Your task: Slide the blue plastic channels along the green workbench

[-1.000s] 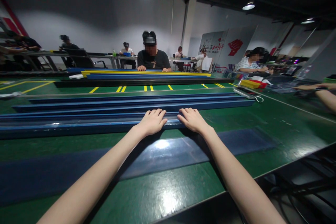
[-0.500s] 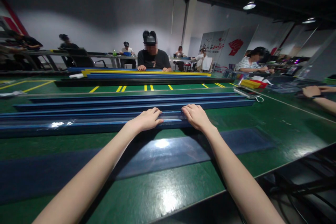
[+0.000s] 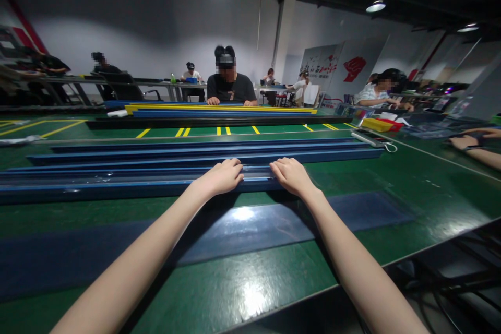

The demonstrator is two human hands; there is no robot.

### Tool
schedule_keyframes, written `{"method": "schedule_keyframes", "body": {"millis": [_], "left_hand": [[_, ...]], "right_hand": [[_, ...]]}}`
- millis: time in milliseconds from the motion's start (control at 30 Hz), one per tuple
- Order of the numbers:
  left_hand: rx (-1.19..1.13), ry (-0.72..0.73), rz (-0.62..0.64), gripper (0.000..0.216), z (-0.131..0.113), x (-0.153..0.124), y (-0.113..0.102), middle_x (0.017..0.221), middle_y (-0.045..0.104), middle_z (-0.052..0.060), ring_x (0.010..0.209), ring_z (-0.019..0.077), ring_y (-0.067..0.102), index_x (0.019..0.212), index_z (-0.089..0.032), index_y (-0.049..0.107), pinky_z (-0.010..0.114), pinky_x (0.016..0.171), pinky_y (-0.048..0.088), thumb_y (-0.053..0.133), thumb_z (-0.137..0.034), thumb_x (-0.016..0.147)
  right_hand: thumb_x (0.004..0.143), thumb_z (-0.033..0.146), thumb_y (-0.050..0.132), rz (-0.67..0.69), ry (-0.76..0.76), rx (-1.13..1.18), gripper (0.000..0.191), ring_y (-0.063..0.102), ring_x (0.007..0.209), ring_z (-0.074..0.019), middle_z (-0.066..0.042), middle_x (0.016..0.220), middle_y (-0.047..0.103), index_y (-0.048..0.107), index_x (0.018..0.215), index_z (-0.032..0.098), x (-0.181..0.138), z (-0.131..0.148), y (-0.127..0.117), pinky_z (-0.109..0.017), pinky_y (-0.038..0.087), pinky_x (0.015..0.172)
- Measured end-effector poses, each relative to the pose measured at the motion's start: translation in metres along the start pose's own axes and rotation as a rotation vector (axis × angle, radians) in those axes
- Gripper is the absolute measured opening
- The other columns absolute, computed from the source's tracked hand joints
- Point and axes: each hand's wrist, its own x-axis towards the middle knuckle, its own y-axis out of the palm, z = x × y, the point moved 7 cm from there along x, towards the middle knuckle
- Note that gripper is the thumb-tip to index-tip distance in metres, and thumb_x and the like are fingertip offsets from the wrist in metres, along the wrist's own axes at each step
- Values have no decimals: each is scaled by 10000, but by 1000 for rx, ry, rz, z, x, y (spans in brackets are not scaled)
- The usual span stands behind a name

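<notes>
A long blue channel strip (image 3: pixel 117 188) lies across the green table (image 3: pixel 242 282) in front of me. My left hand (image 3: pixel 219 177) rests on its near edge, fingers curled over the top of it. My right hand (image 3: pixel 290 175) grips the same strip a little to the right, fingers bent over its edge. Further blue strips (image 3: pixel 203 154) lie parallel behind it. A flat dark blue sheet (image 3: pixel 274 222) lies on the table under my forearms.
Across the table a person in a black shirt (image 3: pixel 229 88) sits behind yellow and blue strips (image 3: pixel 219 110). Another person's hand (image 3: pixel 464 142) rests on the table at right. A yellow and red tray (image 3: pixel 378 124) stands at the back right. The table edge drops off at lower right.
My hands have shifted only slightly along the blue strip and both still hold it. The other person's hand at right has drawn back a little.
</notes>
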Motion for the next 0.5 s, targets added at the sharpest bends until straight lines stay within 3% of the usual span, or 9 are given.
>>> {"method": "schedule_keyframes", "body": {"millis": [200,500], "left_hand": [[-38,42,26,425,-6,0,1,1312,431,103,1197,220,396,1229,-142,444,332,984,317,298,-347,887],[-80,41,57,470,4,2,5,1358,380,93,1225,209,366,1282,-141,386,309,1007,284,350,-369,872]], "right_hand": [[926,310,259,-8,-57,15,369,534,790,-143,-37,822,641,576,797,172,0,4,-1,-262,255,696],[923,340,260,-41,71,-29,389,559,790,-153,-38,794,652,581,773,180,-1,-12,-1,-266,256,682]]}}
